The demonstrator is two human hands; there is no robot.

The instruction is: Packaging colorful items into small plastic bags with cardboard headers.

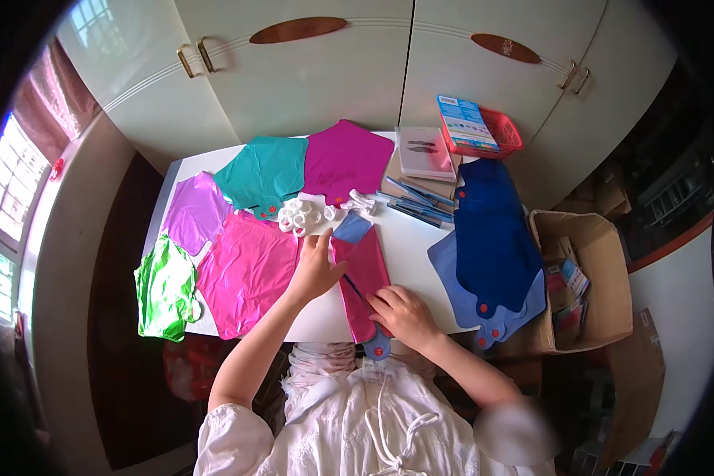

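Observation:
In front of me on the white table lies a flat foil balloon, bright pink and folded into a long strip, with a blue part showing at its far end. A blue tab with a red dot sticks out at its near end, past the table edge. My left hand is at the strip's left side, fingers apart, the index finger stretched away from me and the thumb by the foil. On the strip's right side, the curled fingers of my right hand pinch its edge.
Flat foil balloons lie around: pink, green, lilac, teal, magenta and dark blue. White ribbon rolls, blue pens, a notebook, a red basket and a cardboard box surround them.

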